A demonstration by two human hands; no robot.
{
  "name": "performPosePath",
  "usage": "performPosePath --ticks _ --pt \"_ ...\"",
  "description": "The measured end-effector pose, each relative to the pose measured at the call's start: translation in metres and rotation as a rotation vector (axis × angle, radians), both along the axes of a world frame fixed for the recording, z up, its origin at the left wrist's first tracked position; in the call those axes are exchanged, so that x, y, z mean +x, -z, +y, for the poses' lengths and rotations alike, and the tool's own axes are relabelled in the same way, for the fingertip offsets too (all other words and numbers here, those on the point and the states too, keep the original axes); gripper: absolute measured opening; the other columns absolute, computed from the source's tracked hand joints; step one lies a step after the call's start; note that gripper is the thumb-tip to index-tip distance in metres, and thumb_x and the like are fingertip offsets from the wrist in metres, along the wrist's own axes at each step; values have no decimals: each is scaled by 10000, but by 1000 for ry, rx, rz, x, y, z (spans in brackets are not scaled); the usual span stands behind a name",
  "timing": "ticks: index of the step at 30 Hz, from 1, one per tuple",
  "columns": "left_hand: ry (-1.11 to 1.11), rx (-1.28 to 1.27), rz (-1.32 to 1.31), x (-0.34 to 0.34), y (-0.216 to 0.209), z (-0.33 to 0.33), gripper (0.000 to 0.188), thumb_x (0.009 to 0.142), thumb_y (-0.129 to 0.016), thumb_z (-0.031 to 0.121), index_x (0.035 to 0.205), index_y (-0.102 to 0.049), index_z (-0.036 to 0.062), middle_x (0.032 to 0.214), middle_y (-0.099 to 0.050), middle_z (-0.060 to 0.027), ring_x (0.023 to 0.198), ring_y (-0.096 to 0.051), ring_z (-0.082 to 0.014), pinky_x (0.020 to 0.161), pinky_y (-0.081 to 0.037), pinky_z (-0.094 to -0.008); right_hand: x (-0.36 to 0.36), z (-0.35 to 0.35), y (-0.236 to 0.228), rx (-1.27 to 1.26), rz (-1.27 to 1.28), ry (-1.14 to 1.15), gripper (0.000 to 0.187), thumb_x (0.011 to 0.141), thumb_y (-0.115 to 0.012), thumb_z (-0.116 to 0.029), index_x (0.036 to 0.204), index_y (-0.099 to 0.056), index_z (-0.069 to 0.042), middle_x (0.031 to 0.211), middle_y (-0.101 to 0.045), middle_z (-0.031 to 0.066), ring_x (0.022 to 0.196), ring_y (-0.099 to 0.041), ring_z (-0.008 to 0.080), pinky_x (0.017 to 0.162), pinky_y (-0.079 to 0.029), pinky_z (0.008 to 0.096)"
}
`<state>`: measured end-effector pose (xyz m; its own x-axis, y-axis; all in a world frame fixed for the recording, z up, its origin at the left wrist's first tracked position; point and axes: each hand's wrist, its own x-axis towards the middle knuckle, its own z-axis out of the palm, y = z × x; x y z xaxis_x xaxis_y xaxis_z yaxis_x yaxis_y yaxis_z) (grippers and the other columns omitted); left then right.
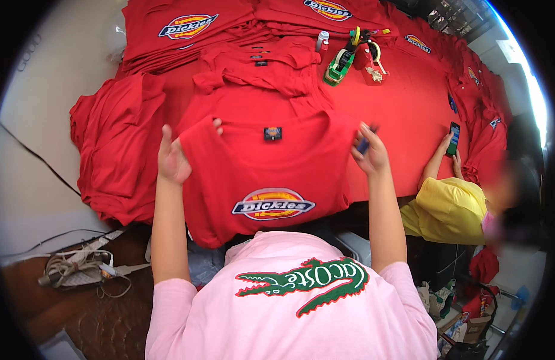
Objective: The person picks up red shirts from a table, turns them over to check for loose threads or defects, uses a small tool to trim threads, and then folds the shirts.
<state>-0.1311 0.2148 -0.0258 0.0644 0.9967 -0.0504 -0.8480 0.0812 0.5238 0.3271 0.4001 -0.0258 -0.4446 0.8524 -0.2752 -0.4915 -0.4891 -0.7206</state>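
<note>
A red T-shirt [277, 171] hangs spread between my hands in front of my chest, its neckline up. A dark label sits inside the collar, and an oval patch is on its front. My left hand [174, 161] supports the left shoulder, fingers behind the cloth with the tips showing at the collar, thumb standing apart. At the other shoulder, my right hand [373, 157] grips the cloth. A small dark blue object [364, 145] is also in that hand; its kind cannot be made out. Beyond lies another red T-shirt [253, 90] on the red-covered table [391, 126].
Stacked red shirts [187, 51] line the far side; a heap of red cloth [118, 138] hangs at the left. A green tape dispenser [338, 67], a red tape dispenser [375, 73] and a can [323, 39] stand together. At right, a person in yellow [448, 207] holds a phone [452, 139].
</note>
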Motion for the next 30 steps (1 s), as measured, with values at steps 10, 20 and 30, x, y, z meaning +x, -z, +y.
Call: performPosePath --ticks 10,20,30 --pt "5 -233 -10 -17 89 75 1107 971 -303 821 1516 -388 -138 1553 -469 -280 1458 -459 -382 1230 -346 -465 -43 93 87 -217 -309 -25 259 964 -755 -232 797 -564 -183 635 -481 -90 503 -450 39 401 -302 214" --pt "27 -274 -4 -15 87 80 1091 989 -247 808 1546 -337 -126 1585 -426 -275 1486 -417 -383 1238 -336 -478 -44 99 85 -219 -480 -65 322 956 -769 -261 768 -519 -185 627 -469 -69 486 -422 53 391 -295 220" --pt "176 -433 47 -33 100 22 827 1048 -357 694 1420 -519 -26 1231 -690 -137 1078 -671 -225 983 -514 -354 -28 22 53 -39 -954 -207 284 917 -803 -357 849 -670 -116 701 -529 -70 586 -472 50 488 -331 245"
